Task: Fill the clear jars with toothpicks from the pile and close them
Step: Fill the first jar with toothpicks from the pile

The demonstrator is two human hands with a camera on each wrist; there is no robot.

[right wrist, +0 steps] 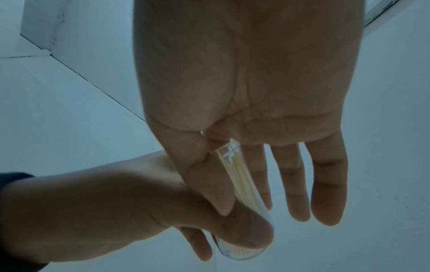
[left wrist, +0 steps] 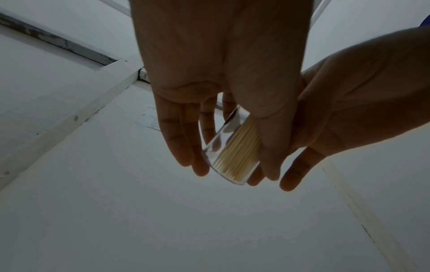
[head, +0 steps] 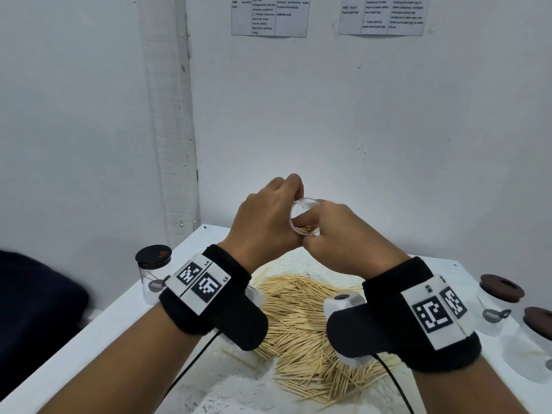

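Black wrist bands [head: 400, 318] sit closest to us, 1 on each arm, low in the head view. Past them we hold up our 2 hands, close together, above the pile of toothpicks [head: 301, 321] on the white table [head: 89, 348].

Our left hand [head: 265, 216] holds the clear jar [head: 303, 218]. Its thumb and fingers curl around the sides, so this hold is snug. We tip the jar so its open mouth faces us and its long side points away from us. Some toothpicks [left wrist: 239, 150] lie inside along that long side, and we think there is room for more.

Our right hand [head: 331, 234] is touching the left hand, just beside the jar. Its first finger and thumb press on the jar near the mouth. The other fingers [right wrist: 309, 185] stay straight and loose. We cannot tell if it holds any loose toothpicks.

No lid is on this jar yet. A jar with a dark lid [head: 153, 274] stands on the left, and 2 more jars with lids [head: 504, 306] stand on the right.
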